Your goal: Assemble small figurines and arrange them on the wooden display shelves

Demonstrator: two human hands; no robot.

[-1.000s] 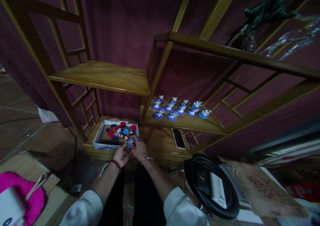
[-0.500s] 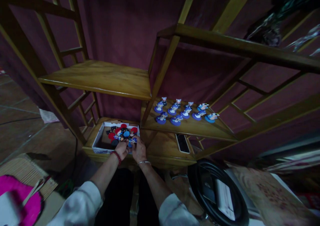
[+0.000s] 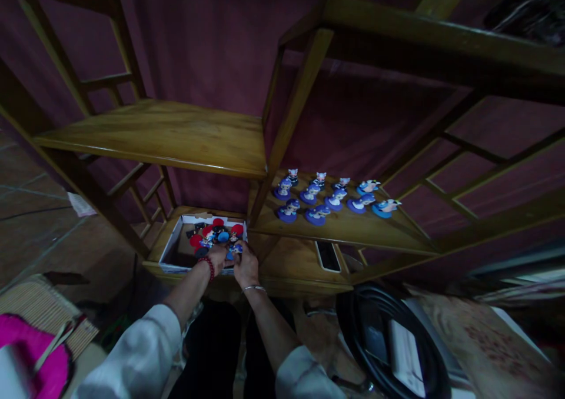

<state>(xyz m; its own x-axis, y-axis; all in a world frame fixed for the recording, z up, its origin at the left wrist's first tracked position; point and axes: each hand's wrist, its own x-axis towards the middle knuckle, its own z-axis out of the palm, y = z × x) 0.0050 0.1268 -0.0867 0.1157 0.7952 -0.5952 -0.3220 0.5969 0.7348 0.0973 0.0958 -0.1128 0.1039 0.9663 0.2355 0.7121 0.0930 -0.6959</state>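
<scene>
Both my hands meet over the near right corner of a shallow cardboard box (image 3: pixel 170 247). Between them is a small figurine (image 3: pixel 235 249) with blue parts and a blue base. My right hand (image 3: pixel 247 267) pinches it from the right, its fingers closed. Against its lower left side, my left hand (image 3: pixel 217 259) closes its fingers; the fingertips are partly hidden. Several more figurines lie jumbled in the box, with red bases (image 3: pixel 218 222), black parts and a blue round base (image 3: pixel 223 236).
To the right, several figurines (image 3: pixel 310 193) stand in rows on a wooden shelf (image 3: pixel 348 227). A phone (image 3: pixel 328 256) lies on the lower board. Above the box juts another shelf (image 3: pixel 163 129), with an upright post (image 3: pixel 293 122) beside it. A round black stool-like object (image 3: pixel 353 328) holds a white box (image 3: pixel 406 358).
The view has shifted slightly closer to the shelves. My hands stay at the box's corner around the same figurine, with only slight finger movement.
</scene>
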